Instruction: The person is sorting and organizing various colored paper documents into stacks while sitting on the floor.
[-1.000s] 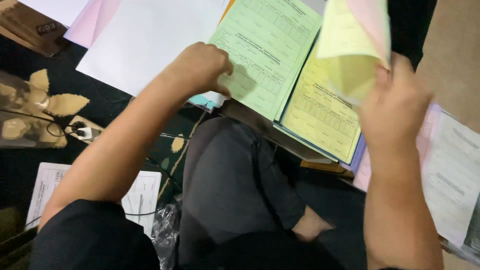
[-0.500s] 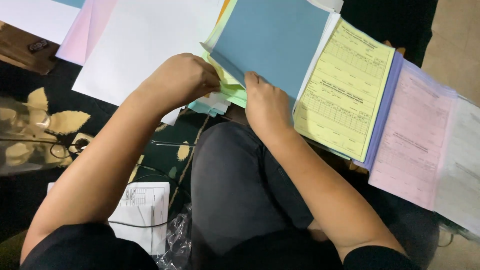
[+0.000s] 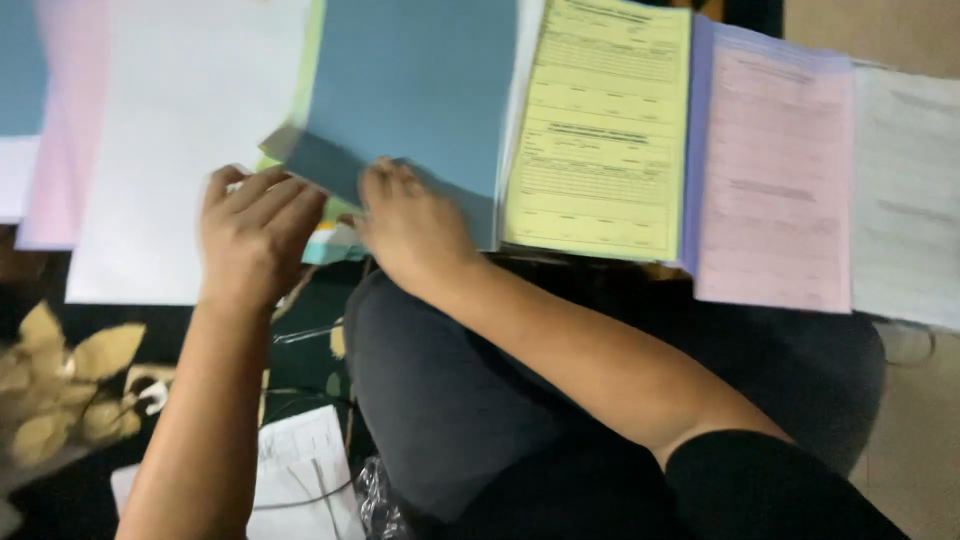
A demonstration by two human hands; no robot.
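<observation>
My left hand (image 3: 255,235) with fingers curled over the lower left corner of the blue sheet (image 3: 415,95), my right hand (image 3: 415,225) pressing flat on its bottom edge, yellow form (image 3: 600,130) just beside, pink form (image 3: 775,175) further right, white sheet (image 3: 185,140) at left.

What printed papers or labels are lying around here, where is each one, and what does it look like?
Blue sheet: top middle, under both hands, plain rectangle.
Yellow form: right of the blue sheet, rectangle with printed lines.
Pink form: further right, pale pink, faint print.
White form: far right edge, grey print.
White sheet: upper left, blank.
Small white paper: bottom left, dark print.
No screens or signs.
</observation>
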